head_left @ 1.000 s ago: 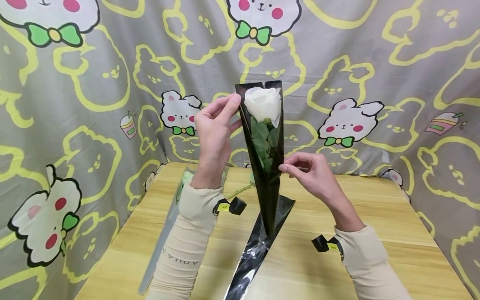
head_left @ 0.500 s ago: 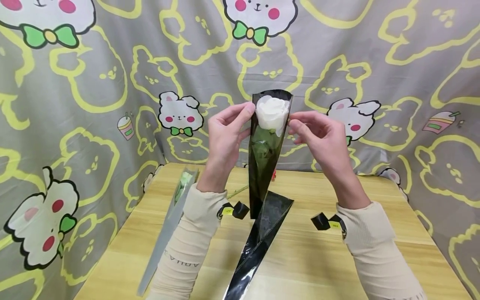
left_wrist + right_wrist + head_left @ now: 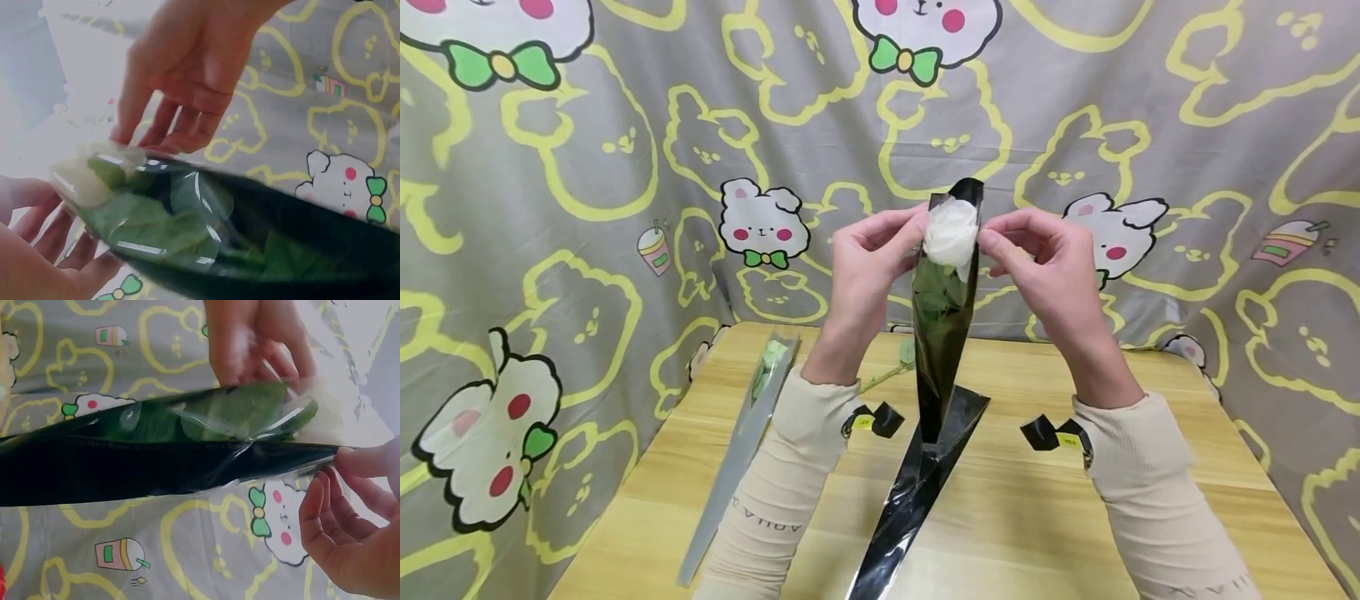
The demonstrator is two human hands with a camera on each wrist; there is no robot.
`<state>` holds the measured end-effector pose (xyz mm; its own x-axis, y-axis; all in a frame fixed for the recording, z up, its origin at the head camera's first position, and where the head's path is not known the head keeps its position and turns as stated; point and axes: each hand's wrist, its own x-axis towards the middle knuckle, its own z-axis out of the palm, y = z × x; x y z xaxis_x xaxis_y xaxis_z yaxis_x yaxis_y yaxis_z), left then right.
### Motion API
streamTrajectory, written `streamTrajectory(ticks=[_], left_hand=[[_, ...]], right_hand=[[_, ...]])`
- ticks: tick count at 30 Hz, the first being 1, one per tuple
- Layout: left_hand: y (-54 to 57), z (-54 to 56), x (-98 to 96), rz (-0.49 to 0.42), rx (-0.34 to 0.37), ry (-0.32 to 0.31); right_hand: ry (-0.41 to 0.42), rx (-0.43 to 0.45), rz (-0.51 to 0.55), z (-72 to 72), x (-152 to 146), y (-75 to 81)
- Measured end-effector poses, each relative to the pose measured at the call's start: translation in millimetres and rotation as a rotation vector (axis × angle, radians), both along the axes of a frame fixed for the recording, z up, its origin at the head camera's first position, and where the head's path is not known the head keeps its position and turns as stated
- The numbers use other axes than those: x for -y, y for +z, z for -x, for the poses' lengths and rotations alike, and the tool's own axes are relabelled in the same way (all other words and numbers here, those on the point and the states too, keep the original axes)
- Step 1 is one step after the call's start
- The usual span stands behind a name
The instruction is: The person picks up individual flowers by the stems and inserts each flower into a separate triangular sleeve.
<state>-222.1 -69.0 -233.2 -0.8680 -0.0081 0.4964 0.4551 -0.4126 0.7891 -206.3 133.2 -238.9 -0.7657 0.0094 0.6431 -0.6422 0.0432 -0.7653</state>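
A white rose point(image 3: 951, 233) with green leaves stands upright inside a black-backed, clear-fronted flower sleeve point(image 3: 931, 375), held up over the table. My left hand point(image 3: 868, 275) pinches the sleeve's left edge beside the bloom, thumb against the forefinger. On the opposite edge, at about the same height, my right hand point(image 3: 1052, 262) pinches with thumb and forefinger. Through the film, the right wrist view shows green leaves point(image 3: 244, 415) below the bloom. The sleeve's narrow bottom end overlaps another black sleeve point(image 3: 910, 500) lying flat on the table.
To the left, a greyish clear sleeve point(image 3: 730, 483) holding a pale green flower point(image 3: 769, 367) lies on the wooden table point(image 3: 1037, 525). Behind the raised sleeve lies a green stem point(image 3: 883, 379) with a leaf. A grey cartoon-print curtain point(image 3: 1000, 100) surrounds the table's back and sides.
My right hand has risen from the sleeve's lower right edge to beside the bloom. The sleeve has turned and shifted right, and its top looks narrower than half a second ago.
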Motion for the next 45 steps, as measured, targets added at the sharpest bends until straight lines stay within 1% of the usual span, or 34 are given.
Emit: streamTrajectory(ticks=[2,4,6,10,12,14,16,18,20,24,27,31,36,39,41,43,45], left_hand=[[0.8,0.1,1.6,-0.025,0.004,0.016],[2.2,-0.4,3.8,-0.066,0.027,0.038],[4.1,-1.0,3.7,-0.085,0.031,0.040],[8.5,-1.6,-0.8,-0.021,-0.015,0.001],[10.7,-1.9,-0.2,-0.034,-0.024,0.010],[12.7,-2.4,2.8,-0.073,-0.007,0.026],[14.5,-2.9,6.0,-0.107,0.020,0.027],[16.0,-3.2,7.6,-0.106,0.035,0.012],[16.2,-3.3,7.3,-0.082,0.044,-0.007],[13.3,-3.6,5.8,-0.072,0.052,-0.009],[10.1,-3.4,5.7,-0.065,0.058,-0.016],[9.2,-3.0,8.8,-0.057,0.063,-0.023],[9.3,-2.8,11.9,-0.064,0.067,-0.030],[6.9,-3.9,15.4,-0.073,0.069,-0.035],[2.2,-4.3,17.3,-0.073,0.063,-0.052],[-7.3,-4.8,18.6,-0.057,0.059,-0.075],[-22.8,-5.0,20.3,-0.018,0.054,-0.106]], right_hand=[[-0.004,0.002,-0.010,-0.1,0,2.0],[-0.002,0.005,0.019,-0.3,-2,3.3],[0.012,-0.001,0.063,-0.4,-4,4.7],[0.037,-0.024,0.043,-1.2,0,7.9],[0.043,-0.030,0.042,-1.8,1,10.0],[0.047,-0.023,0.063,-3.2,0,12.3],[0.047,-0.017,0.084,-4.5,-2,14.5],[0.061,-0.007,0.092,-5.5,-3,16.3],[0.077,0.000,0.075,-6.2,-2,17.3],[0.105,0.011,0.082,-7.6,1,16.2],[0.094,-0.001,0.105,-8.0,1,14.6],[0.063,-0.033,0.144,-7.1,2,15.3],[0.090,-0.028,0.182,-6.5,7,16.8],[0.104,-0.031,0.196,-6.0,10,16.6],[0.107,-0.034,0.202,-5.6,11,16.5],[0.105,-0.040,0.197,-5.1,14,16.9],[0.093,-0.046,0.173,-4.4,17,17.9]])
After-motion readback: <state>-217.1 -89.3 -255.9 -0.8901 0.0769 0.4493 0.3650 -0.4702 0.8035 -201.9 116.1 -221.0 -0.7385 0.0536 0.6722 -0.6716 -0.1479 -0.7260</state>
